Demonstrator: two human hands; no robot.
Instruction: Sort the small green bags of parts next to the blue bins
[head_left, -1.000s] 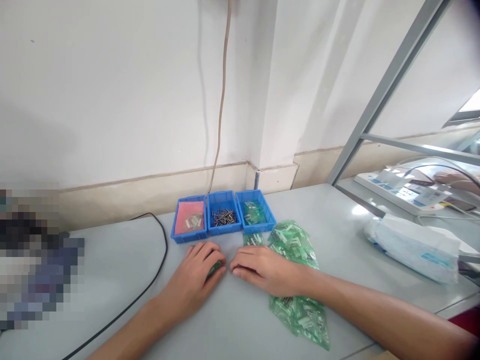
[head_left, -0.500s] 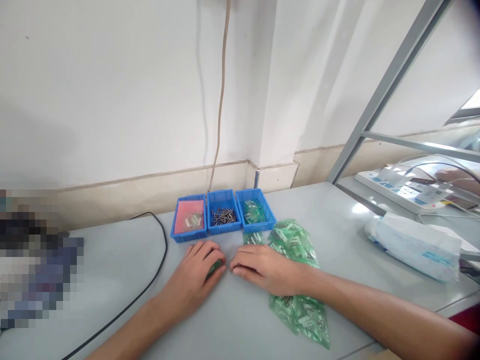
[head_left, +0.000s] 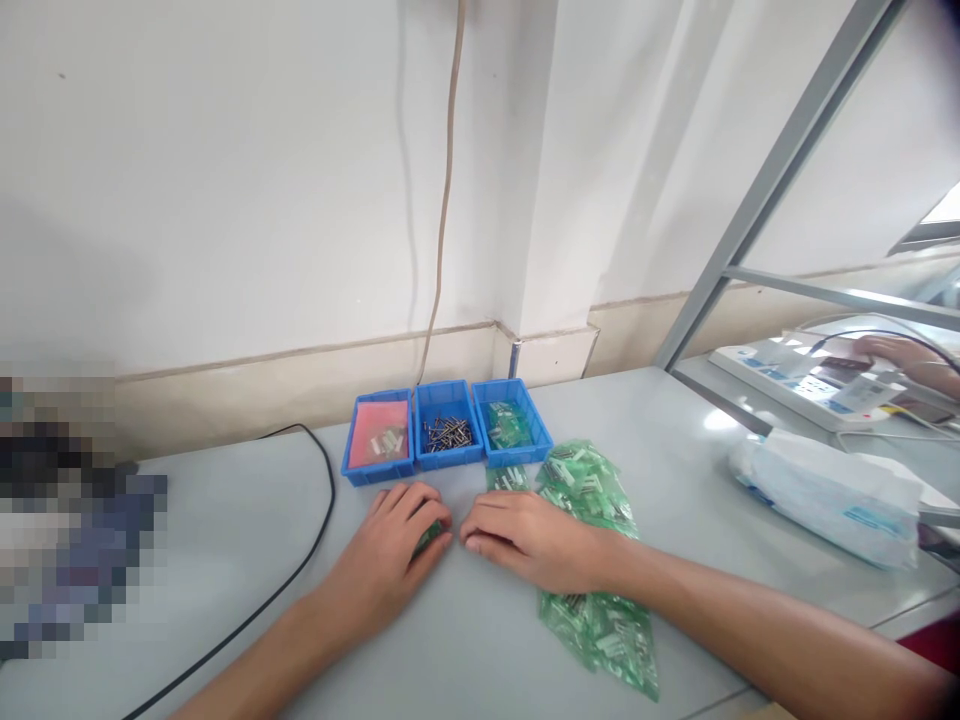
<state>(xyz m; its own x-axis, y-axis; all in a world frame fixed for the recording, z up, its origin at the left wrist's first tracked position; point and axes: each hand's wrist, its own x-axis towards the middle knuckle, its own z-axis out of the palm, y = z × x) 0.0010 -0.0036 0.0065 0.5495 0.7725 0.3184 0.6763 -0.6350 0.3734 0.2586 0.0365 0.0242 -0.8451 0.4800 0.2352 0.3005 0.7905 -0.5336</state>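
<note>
My left hand [head_left: 394, 545] rests on the grey table, its fingers curled round a small green plastic packet [head_left: 427, 538] that shows only in part. Just right of it lies my right hand [head_left: 525, 540], fingers bent and thumb pressed close to them; whatever may be between them is hidden. Under and beside my right wrist spreads a pile of green plastic packets [head_left: 589, 485] with small pale and metal parts inside. One more green packet [head_left: 508, 478] lies flat between my right hand and the blue trays.
Three blue trays stand in a row near the wall: the left tray [head_left: 381, 474] holds a pink bag, the middle tray [head_left: 450, 459] screws, the right tray [head_left: 537, 452] green packets. A black cable [head_left: 300, 570] crosses the left side. At right are a tissue pack [head_left: 832, 500] and a metal frame [head_left: 772, 190].
Both my hands stay where they were. At the far right, another person's hand behind the metal frame has shifted slightly left.
</note>
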